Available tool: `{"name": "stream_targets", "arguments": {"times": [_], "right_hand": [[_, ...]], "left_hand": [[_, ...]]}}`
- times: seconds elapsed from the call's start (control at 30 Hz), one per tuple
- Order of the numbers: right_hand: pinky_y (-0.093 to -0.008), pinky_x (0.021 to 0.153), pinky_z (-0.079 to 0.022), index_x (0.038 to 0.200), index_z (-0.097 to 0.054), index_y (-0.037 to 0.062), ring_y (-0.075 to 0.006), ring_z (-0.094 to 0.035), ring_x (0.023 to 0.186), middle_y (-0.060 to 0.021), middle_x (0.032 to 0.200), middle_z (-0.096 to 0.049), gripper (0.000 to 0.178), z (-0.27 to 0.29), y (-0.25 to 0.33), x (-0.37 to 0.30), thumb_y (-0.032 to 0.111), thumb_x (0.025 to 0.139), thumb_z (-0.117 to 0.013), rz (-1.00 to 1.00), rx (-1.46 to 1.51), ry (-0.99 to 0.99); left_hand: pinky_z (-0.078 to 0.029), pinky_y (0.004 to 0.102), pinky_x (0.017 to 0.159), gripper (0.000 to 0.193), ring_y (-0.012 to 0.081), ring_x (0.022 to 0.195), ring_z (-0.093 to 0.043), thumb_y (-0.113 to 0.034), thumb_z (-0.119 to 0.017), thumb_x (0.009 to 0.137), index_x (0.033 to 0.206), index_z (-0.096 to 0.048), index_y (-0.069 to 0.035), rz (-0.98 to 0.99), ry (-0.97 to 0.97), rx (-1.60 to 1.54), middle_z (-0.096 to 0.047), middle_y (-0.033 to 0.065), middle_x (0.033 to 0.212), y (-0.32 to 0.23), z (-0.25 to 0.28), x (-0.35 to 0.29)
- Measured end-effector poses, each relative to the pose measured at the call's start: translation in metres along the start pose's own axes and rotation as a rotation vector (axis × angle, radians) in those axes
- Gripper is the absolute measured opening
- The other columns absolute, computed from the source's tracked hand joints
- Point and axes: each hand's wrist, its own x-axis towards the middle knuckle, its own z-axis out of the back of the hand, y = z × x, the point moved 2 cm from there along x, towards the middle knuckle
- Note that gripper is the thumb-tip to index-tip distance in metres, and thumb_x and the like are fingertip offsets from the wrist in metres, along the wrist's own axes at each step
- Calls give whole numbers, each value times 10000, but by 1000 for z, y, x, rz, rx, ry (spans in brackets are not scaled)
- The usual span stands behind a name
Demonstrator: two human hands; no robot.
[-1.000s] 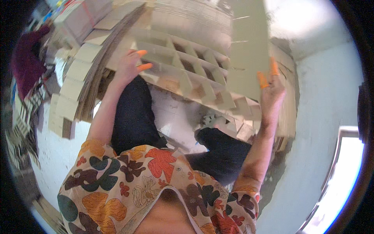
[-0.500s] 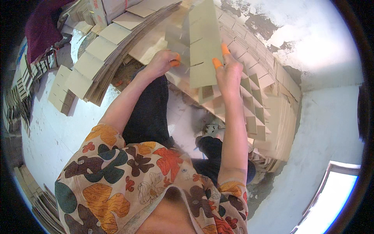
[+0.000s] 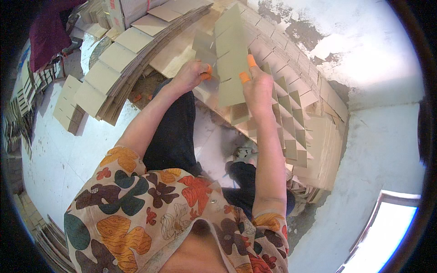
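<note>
My right hand [image 3: 258, 91], with orange finger covers on thumb and finger, grips the right edge of a long slotted cardboard strip [image 3: 231, 59]. The strip stands upright and slightly tilted, with short slits across it. My left hand [image 3: 190, 75], also in orange finger covers, is closed at the edge of a darker cardboard divider piece [image 3: 203, 43] just left of the strip; its fingertips are partly hidden. Below and right of my right hand spreads a partition grid [image 3: 291, 118] of interlocked cardboard strips, partly covered by my right forearm.
A fanned row of cardboard sheets [image 3: 116, 57] lies to the left, near a small slotted stack [image 3: 68, 104] on the floor. More slotted sheets [image 3: 291, 57] line the right side beside the peeling wall [image 3: 373, 132]. A carton [image 3: 129, 11] stands at the far left.
My right hand has moved left with the strip, which now leans more and sits nearer the left-hand piece. My left hand has barely moved. More of the grid shows.
</note>
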Motion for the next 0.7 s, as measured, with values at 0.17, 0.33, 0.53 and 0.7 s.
{"name": "stream_targets", "arguments": {"times": [0.17,0.33,0.53,0.7], "right_hand": [[-437,621,-477,979,-589,-37,-400,-605,727,-259,749,-590,238,-29,-22,3,-11,745,-556,57,38,65],[-458,623,-477,922,-589,-39,-399,-603,713,-246,734,-597,190,-50,-25,7,9,739,-569,52,-125,210],[-462,615,-483,958,-552,-53,-400,-603,713,-244,727,-598,204,-54,-20,8,6,763,-546,115,-165,253],[-474,658,-476,865,-560,-34,-396,-597,770,-235,765,-601,125,-63,-30,22,33,759,-556,168,-252,203]], "left_hand": [[-464,377,649,133,308,750,-586,-65,-691,697,781,-592,-35,-56,13,-5,-606,121,731,4,-2,3],[-467,365,646,117,292,739,-597,-56,-681,704,774,-590,-36,-26,-20,-31,-608,113,723,4,-4,5],[-464,373,650,111,294,740,-594,-63,-675,703,778,-596,-46,7,2,-44,-604,121,735,6,-5,5],[-454,403,664,103,324,750,-574,-94,-661,697,767,-594,-60,40,5,-36,-597,133,724,0,-7,14]]}}
